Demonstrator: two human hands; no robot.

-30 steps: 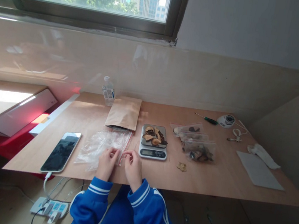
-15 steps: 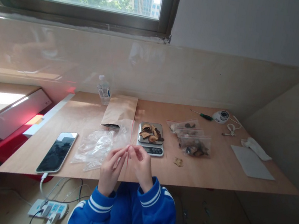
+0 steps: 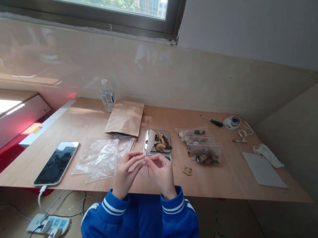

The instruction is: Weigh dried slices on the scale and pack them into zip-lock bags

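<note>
Between two hands (image 3: 126,173) (image 3: 162,172), one red-edged bag (image 3: 150,142).

On the wooden worktop (image 3: 225,174), a digital scale (image 3: 167,135) is surrounded: a kraft-paper bag (image 3: 125,117) and plastic bottle (image 3: 107,96) are placed at ten o'clock, clear plastic bags (image 3: 100,158) and a smartphone (image 3: 57,164) at eight, a screwdriver (image 3: 216,123) and dome camera (image 3: 231,122) at two, filled zip bags (image 3: 204,152) and a pale sheet (image 3: 262,171) at three, a dried slice (image 3: 187,171) at four.
</note>
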